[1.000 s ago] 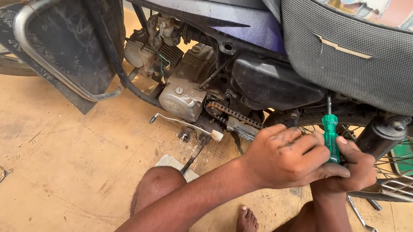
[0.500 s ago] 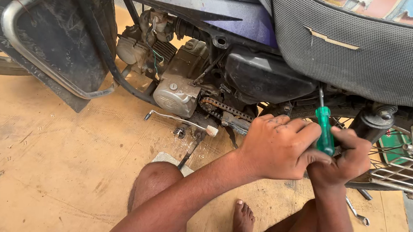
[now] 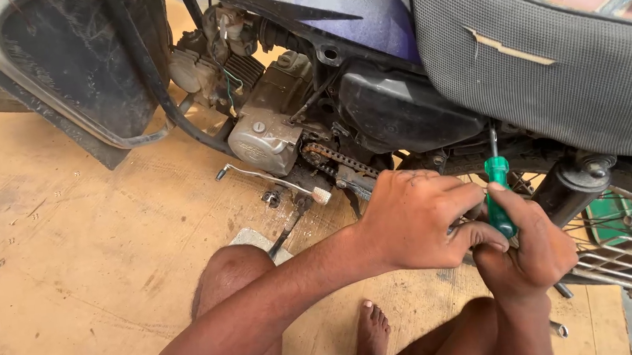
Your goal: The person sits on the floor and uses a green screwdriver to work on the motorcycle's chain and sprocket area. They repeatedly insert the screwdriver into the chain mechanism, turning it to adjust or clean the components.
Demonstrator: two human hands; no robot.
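A motorcycle [image 3: 400, 112] stands in front of me, its black side cover and grey textured seat above my hands. A green-handled screwdriver [image 3: 497, 187] points its shaft straight up toward the underside of the frame. My right hand [image 3: 532, 247] wraps the lower handle, thumb pressed along it. My left hand [image 3: 419, 218] reaches across from the left and curls its fingers against the same handle. The screwdriver's tip is hidden behind the frame. An exposed drive chain [image 3: 337, 163] sits just left of my left hand.
The engine [image 3: 264, 125], kick lever [image 3: 272, 179] and a leg guard bar [image 3: 66, 106] lie to the left. The rear wheel spokes [image 3: 618, 253] and shock absorber [image 3: 572, 185] are to the right. My bare knee [image 3: 237, 268] and foot [image 3: 373, 329] rest on the tan floor, near a spanner [image 3: 556, 327].
Both hands have stayed on the screwdriver. The view has shifted slightly, so the hands and tool sit a little lower and further left in the picture.
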